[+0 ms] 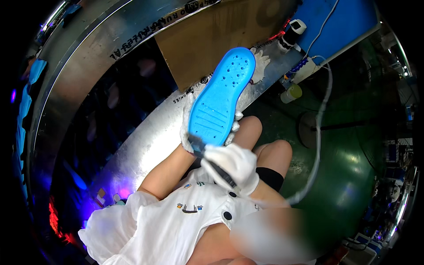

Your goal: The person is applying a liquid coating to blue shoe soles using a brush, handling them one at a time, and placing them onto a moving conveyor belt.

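A bright blue shoe sole (218, 99) is held up in front of me, its toe end pointing away and to the right. Small holes dot the toe part, and ridges cross the heel part. My gloved left hand (186, 117) grips it from beneath, with fingertips wrapping round the right edge. In my right hand (234, 164), also in a white glove, is a dark-handled brush (197, 144). Its dark head touches or hovers over the heel end; blur hides which.
Brown cardboard (198, 42) stands beyond the metal ledge (145, 137). A white glove (260, 66) lies behind the sole's toe. Farther right are a black-and-white device (293, 33), a pale yellow cup (291, 93) and a hanging grey hose (324, 110). Dark, blurred shapes fill the left side.
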Tool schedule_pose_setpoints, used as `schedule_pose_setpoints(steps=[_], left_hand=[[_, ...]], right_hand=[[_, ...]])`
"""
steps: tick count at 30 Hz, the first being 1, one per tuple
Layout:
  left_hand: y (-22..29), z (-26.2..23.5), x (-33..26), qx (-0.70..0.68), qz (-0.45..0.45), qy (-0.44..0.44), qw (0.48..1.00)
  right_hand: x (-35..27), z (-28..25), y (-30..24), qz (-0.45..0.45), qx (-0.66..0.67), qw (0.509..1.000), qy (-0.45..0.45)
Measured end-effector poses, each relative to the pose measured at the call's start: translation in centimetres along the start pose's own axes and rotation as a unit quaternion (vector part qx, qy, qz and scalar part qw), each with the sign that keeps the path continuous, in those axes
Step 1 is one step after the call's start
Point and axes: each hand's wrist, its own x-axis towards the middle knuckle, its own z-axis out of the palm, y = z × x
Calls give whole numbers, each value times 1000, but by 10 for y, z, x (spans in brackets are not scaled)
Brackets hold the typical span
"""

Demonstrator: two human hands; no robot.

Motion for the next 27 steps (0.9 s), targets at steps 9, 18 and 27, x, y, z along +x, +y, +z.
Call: schedule_pose_setpoints(steps=[9, 18, 27], left_hand=[[11, 8, 0, -2, -48, -30, 998], [31, 15, -6, 59, -78, 65, 993], [64, -3, -1, 158, -149, 144, 965]], right_hand=[[3, 0, -3, 90, 121, 989, -1], [11, -25, 8, -27, -60, 977, -202], [25, -19, 13, 7, 37, 972, -230]])
